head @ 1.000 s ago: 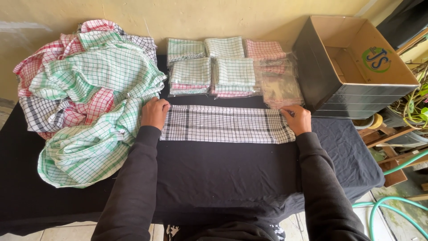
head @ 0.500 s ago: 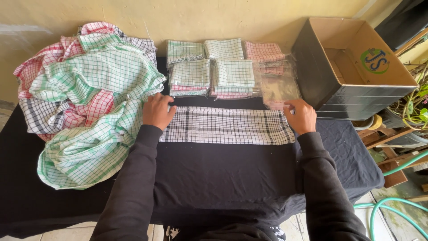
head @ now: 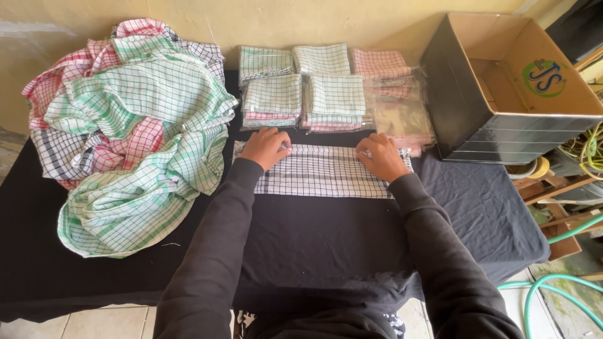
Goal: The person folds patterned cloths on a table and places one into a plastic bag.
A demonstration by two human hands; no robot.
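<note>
1. A black-and-white checked cloth (head: 320, 171) lies folded into a long flat strip on the tabletop (head: 326, 245), which is covered in dark fabric, straight in front of the person.
2. The left hand (head: 265, 147) rests on the strip's far edge near its left end, palm down, fingers loosely spread and pointing toward the middle; it presses on the fabric rather than gripping it.
3. The right hand (head: 382, 157) lies on the far edge toward the right end, also flat and open, fingers pointing inward toward the other hand. The two hands are apart, with bare cloth between them.
4. Just beyond the strip sit stacks of folded checked cloths (head: 301, 88) in green, white and pink, set in two rows.
5. Beside those stacks, to the right, lies a pile of clear plastic bags (head: 403, 118), close to the right hand.
6. A loose heap of unfolded checked cloths (head: 132, 132) in green, red and dark checks fills the left side of the tabletop.
7. An open cardboard box (head: 502, 88) stands at the right end, tipped with its opening facing up and toward the person.
</note>
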